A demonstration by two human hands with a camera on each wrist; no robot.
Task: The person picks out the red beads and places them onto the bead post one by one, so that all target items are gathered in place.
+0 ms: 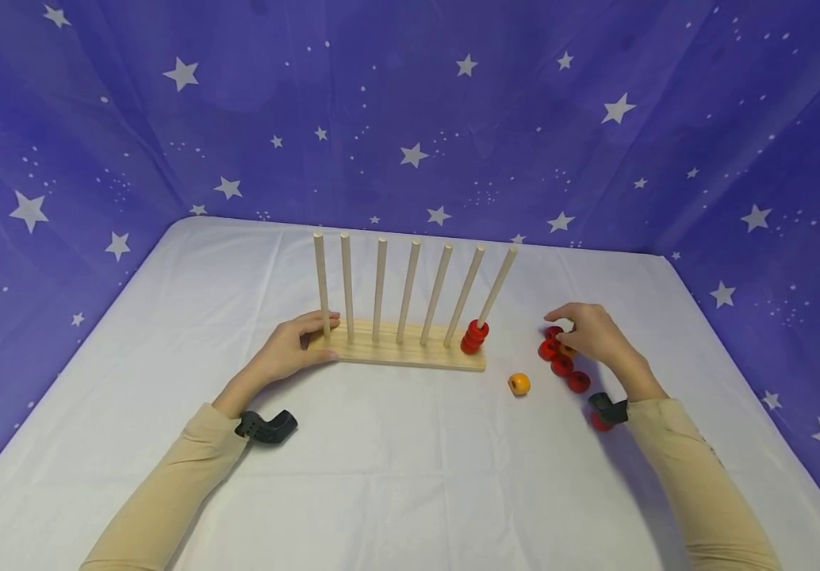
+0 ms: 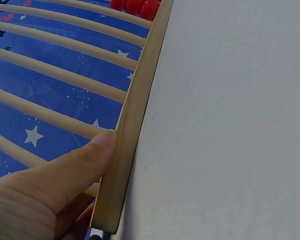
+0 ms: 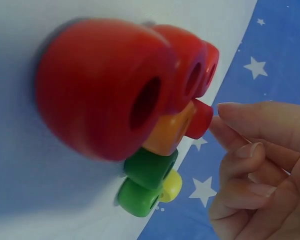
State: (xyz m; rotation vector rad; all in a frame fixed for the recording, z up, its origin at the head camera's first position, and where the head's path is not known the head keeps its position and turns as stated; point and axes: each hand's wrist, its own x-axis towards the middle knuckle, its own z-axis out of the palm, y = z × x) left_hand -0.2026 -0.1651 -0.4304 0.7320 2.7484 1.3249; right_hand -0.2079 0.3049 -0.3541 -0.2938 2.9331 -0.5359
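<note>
The left hand [image 1: 289,345] grips the left end of the wooden stand [image 1: 381,357], thumb against the front edge and fingers at the back. The right hand [image 1: 595,329] hovers at the loose pile, thumb and forefinger apart, other fingers loosely curled, with nothing visibly held. Its thumb tip is close to a small-looking far red bead [image 3: 202,120]; whether they touch cannot be told.

Around that bead lie more red beads [image 1: 562,365], an orange bead [image 3: 170,132], two green beads [image 3: 150,167] and a yellow bead [image 3: 172,187]. A lone orange bead [image 1: 520,385] sits between stand and pile. The stand lies left of them on the white cloth [image 1: 410,492], its rightmost peg [image 1: 497,285] carrying three red rings [image 1: 475,338].

The step in hand seems to be picking out one bead. A pinch across the sides, clear of the hole, would probably serve best, lifting straight up so round neighbours do not roll. The left hand's firm hold should suit any threading, since the tall pegs could rock the narrow base
</note>
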